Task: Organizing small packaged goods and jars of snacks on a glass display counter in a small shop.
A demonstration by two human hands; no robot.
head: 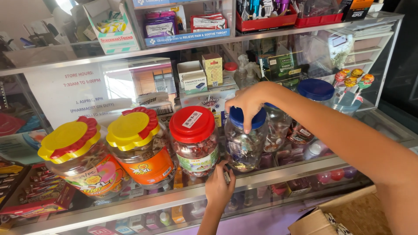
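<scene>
My left grip reaches up from below, fingers curled against the base of the clear plastic jar with the blue screw lid, touching its lower left edge where it meets the tabletop; whether those fingers pinch anything I cannot tell. My right grip comes in from the right over my bare forearm and is spread over the blue lid, fingers draped down its front edge and pressed on it.

That jar stands upright on the glass tabletop, near its front metal rim, a little right of centre, and is filled with small wrapped sweets.

Going from the left: a round clear tub with a yellow flower-shaped lid and a red ring sits at the far left, and just beside it a second tub with an orange label and the same yellow and red lid. Next, touching or nearly touching my jar, is a clear jar with a red lid full of wrapped candies. Behind my right wrist stands another clear jar with a dark blue lid, and farther right a bunch of coloured lollipops on sticks.
</scene>
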